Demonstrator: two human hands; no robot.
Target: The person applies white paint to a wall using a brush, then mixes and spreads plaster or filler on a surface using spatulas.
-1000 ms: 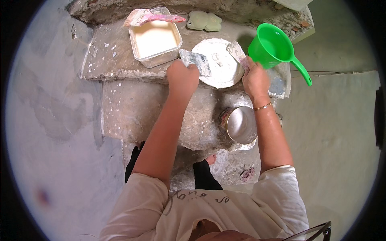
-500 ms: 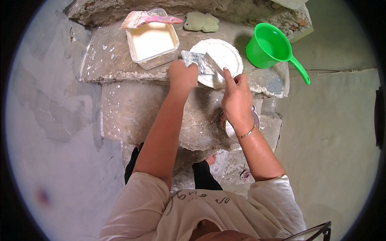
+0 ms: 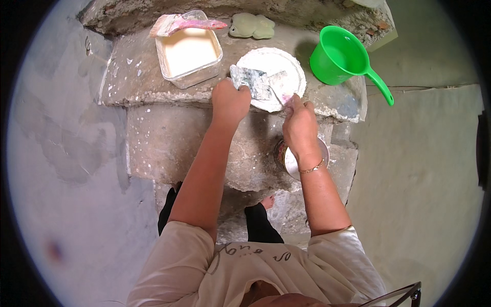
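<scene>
My left hand is closed around the near end of a flat, putty-smeared scraper, its grey-blue face spotted with white. In my right hand, fingers pinch the handle of a putty knife, most of the handle hidden by the fingers. The knife's white-coated blade lies against or just over the scraper's right end; I cannot tell if they touch. Both tools are above a round white dish coated in white paste, at the front edge of the upper concrete step.
Left of the dish, a clear tub holds cream-white liquid, with a pink-handled paintbrush across its rim. A pale green animal-shaped sponge lies behind. A green dipper stands right. Under my right forearm sits a round tin with white contents.
The putty knife has turned from edge-up to flatter, its blade face now showing beside the scraper. My right hand has dropped slightly toward me. The left hand stays nearly in place.
</scene>
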